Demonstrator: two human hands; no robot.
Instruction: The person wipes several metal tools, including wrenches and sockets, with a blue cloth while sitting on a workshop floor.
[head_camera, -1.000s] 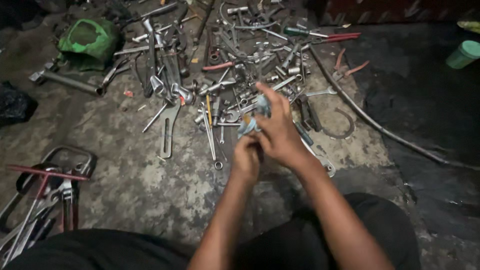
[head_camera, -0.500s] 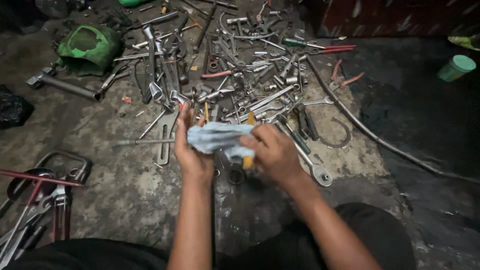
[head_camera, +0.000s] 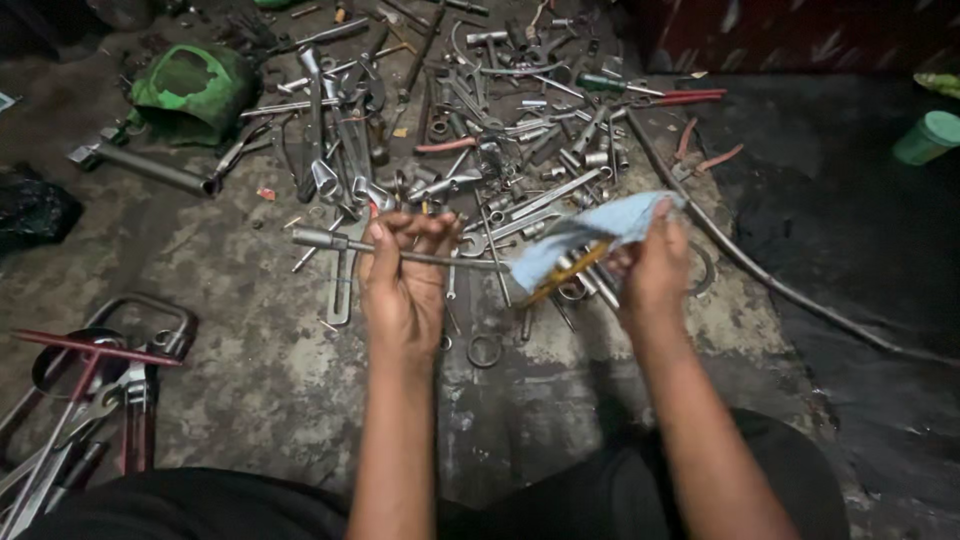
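Wiping underway: left hand grip closed on long thin steel rod; right hand grip pinching pale blue cloth round yellow-handled end. Shaft toward left hand uncovered, judged not yet wiped.

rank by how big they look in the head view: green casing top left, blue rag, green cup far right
1. green casing
2. blue rag, held nearer the camera, so real size is unsure
3. green cup

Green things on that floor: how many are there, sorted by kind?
Crumpled green container, upper left: 1
Green cup, far right: 1
Green-handled screwdriver, top of the tool pile: 1
Total: 3
A green scrap at the right edge is cut off, so it is left out.
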